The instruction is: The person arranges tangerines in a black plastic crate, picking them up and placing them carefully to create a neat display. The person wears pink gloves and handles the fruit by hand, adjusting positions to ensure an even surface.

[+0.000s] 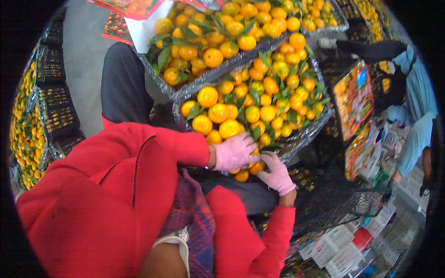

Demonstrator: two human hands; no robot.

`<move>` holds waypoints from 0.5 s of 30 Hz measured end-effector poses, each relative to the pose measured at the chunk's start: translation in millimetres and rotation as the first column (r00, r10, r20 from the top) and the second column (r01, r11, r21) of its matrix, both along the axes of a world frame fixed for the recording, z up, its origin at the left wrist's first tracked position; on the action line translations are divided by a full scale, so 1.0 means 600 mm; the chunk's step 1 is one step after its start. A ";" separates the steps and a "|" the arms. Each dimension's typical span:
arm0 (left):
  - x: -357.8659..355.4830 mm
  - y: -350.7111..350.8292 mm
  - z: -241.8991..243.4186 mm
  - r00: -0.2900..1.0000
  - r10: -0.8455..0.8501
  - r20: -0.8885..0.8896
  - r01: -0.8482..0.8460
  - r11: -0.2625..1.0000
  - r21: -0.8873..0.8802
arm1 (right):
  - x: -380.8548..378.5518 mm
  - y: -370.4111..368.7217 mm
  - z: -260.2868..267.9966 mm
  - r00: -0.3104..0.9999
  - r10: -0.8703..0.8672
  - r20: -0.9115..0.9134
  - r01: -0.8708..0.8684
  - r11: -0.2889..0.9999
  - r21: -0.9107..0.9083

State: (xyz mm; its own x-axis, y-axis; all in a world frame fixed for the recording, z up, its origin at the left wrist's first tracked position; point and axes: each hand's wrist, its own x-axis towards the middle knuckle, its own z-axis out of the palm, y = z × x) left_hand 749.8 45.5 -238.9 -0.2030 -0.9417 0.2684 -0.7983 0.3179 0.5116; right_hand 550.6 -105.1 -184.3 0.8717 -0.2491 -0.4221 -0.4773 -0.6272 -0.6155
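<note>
My left hand [235, 153], in a pink glove, lies over mandarins at the near edge of a plastic-lined crate [306, 139]; its fingertips are partly hidden against the fruit. Close by on its right, my right hand [277, 173], gloved alike, has thumb and fingers spread beside a small orange mandarin [256, 168]. Whether it touches this fruit is unclear. Larger mandarins [218, 113] fill the crate's left part, smaller ones [267, 113] with green leaves its middle and right.
Behind stands another lined crate of mandarins [213, 57]. Printed fruit packaging [354, 100] is at the right, near a person in a light blue garment [417, 90]. Black crates [57, 107] line the far left. Newspapers [340, 246] lie at lower right. My knee [121, 83] is beside the crates.
</note>
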 end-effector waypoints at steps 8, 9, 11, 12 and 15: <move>0.230 -0.234 0.006 0.962 0.264 0.066 -0.251 0.954 -0.164 | 0.127 -0.234 -0.033 0.843 -0.383 0.378 0.524 0.744 -0.414; 0.255 -0.281 -0.010 0.959 0.261 0.110 -0.236 0.951 -0.197 | 0.152 -0.242 -0.061 0.844 -0.427 0.324 0.536 0.700 -0.473; 0.274 -0.341 -0.036 0.943 0.199 0.267 -0.183 0.980 -0.083 | 0.178 -0.218 -0.102 0.912 -0.393 0.115 0.372 0.678 -0.634; 0.278 -0.347 -0.045 0.961 0.158 0.228 -0.168 0.986 0.024 | 0.177 -0.194 -0.107 0.881 -0.445 0.159 0.440 0.650 -0.619; 0.254 -0.278 -0.040 0.980 0.023 0.196 -0.040 0.996 0.084 | 0.128 -0.116 -0.055 0.779 -0.595 0.196 0.614 0.788 -0.048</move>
